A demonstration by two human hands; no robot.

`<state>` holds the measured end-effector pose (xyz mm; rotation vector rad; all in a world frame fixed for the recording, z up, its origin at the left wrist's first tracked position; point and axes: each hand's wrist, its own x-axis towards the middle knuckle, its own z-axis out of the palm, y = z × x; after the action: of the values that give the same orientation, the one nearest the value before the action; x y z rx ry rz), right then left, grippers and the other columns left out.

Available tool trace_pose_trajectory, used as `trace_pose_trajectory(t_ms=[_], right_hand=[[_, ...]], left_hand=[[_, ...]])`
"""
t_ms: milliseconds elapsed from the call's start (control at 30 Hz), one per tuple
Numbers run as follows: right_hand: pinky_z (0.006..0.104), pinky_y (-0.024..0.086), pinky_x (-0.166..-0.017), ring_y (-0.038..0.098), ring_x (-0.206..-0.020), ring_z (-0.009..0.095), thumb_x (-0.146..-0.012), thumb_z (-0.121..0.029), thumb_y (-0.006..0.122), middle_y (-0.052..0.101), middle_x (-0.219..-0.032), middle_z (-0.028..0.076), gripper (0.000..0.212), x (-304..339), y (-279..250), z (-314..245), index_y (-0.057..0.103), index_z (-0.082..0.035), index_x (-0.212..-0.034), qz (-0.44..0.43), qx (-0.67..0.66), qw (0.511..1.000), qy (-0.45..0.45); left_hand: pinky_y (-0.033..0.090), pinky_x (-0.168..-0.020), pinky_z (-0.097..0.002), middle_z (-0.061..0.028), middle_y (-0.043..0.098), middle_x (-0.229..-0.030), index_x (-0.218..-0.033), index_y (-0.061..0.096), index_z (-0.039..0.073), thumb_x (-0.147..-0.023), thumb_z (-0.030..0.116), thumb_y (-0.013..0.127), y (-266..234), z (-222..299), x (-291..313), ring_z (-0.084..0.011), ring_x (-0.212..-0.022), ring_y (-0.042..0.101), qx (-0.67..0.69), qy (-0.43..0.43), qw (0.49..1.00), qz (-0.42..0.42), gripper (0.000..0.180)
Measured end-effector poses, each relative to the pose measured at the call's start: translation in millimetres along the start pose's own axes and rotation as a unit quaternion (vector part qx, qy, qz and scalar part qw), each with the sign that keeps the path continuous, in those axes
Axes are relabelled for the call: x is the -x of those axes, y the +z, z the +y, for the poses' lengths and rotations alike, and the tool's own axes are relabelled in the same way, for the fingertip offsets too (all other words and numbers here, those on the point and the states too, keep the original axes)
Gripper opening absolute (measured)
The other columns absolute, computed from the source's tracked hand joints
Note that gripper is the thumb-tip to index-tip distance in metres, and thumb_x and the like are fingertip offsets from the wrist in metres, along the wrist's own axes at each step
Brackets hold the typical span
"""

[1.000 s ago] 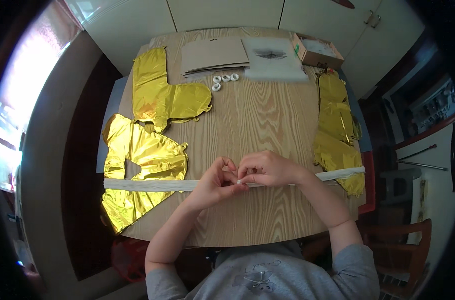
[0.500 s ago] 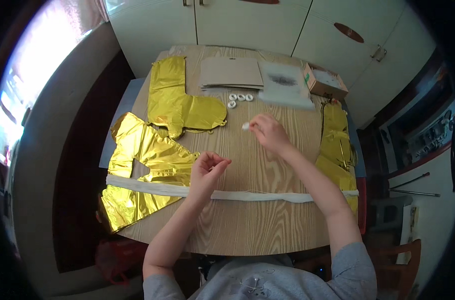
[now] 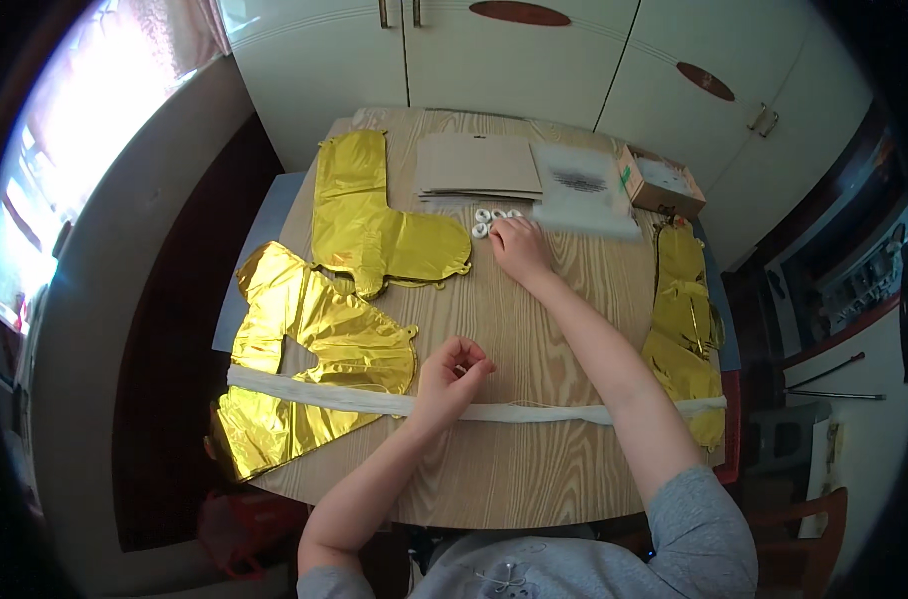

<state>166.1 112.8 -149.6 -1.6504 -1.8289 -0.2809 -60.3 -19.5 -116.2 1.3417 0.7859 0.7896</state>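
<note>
At the far middle of the table, my right hand (image 3: 520,249) reaches palm down, fingers closed at a small white roll beside several other small white rolls (image 3: 483,216); its fingertips partly cover it. My left hand (image 3: 452,377) hovers over the near middle, thumb and fingers pinched together; what is between them, if anything, cannot be made out. Below the left hand, a long bundle of white strands (image 3: 534,412) lies across the table. Flat gold foil balloons lie to the left: a far stack (image 3: 349,210) and a nearer, crinkled one (image 3: 274,299).
More gold foil balloons (image 3: 679,299) lie along the right edge. A stack of grey-brown cardboard (image 3: 479,165), a translucent plastic bag (image 3: 584,205) and an open cardboard box (image 3: 663,185) stand at the back. White cabinets (image 3: 514,60) rise behind the wooden table (image 3: 564,329).
My right hand has moved away from me with the small white roll, to the other rolls. My left hand has shifted slightly right, still pinched. The whole view has tilted a little.
</note>
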Motion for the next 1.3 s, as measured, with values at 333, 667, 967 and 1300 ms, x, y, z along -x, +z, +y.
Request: trace_pose_trajectory(t_ms=[333, 667, 967, 1300], right_hand=[[0.0355, 0.041, -0.084, 0.057, -0.096, 0.022, -0.074, -0.011, 0.049, 0.064, -0.099, 0.008, 0.023, 10, 1, 1, 0.064, -0.005, -0.091, 0.041, 0.009, 0.998, -0.046], [0.0367, 0.043, -0.085, 0.057, -0.092, 0.028, -0.08, -0.011, 0.052, 0.062, -0.093, 0.01, 0.019, 30, -36, -10, 0.063, -0.004, -0.094, 0.093, -0.137, 0.986, 0.011], [0.035, 0.043, -0.078, 0.056, -0.085, 0.024, -0.077, -0.015, 0.061, 0.056, -0.086, 0.007, 0.012, 135, -155, -81, 0.063, -0.008, -0.086, -0.34, -0.206, 0.917, -0.002], [0.0367, 0.039, -0.081, 0.051, -0.091, 0.024, -0.072, -0.015, 0.063, 0.052, -0.089, 0.008, 0.011, 152, -131, -76, 0.058, -0.007, -0.077, -0.306, -0.218, 0.926, -0.026]], left_hand=[[0.04, -0.061, -0.0176, -0.0018, 0.06, -0.078, -0.086, 0.05, 0.004, -0.082, 0.004, 0.055, 0, 3, 0, -0.0051, -0.071, 0.053, -0.005, -0.022, 1.0, 0.001, 0.007], [0.041, -0.062, -0.0187, -0.0014, 0.059, -0.078, -0.086, 0.052, 0.003, -0.082, 0.003, 0.055, -1, -2, -4, -0.0052, -0.07, 0.053, -0.012, 0.015, 1.0, 0.017, 0.005], [0.044, -0.063, -0.0341, -0.0083, 0.057, -0.074, -0.08, 0.06, 0.003, -0.069, 0.004, 0.06, 12, 13, 8, -0.0253, -0.074, 0.053, -0.375, 0.208, 0.902, -0.056, 0.011], [0.043, -0.066, -0.0369, -0.008, 0.054, -0.073, -0.079, 0.06, 0.004, -0.063, 0.006, 0.06, 14, 5, 6, -0.0273, -0.074, 0.051, -0.408, 0.202, 0.884, -0.109, 0.016]])
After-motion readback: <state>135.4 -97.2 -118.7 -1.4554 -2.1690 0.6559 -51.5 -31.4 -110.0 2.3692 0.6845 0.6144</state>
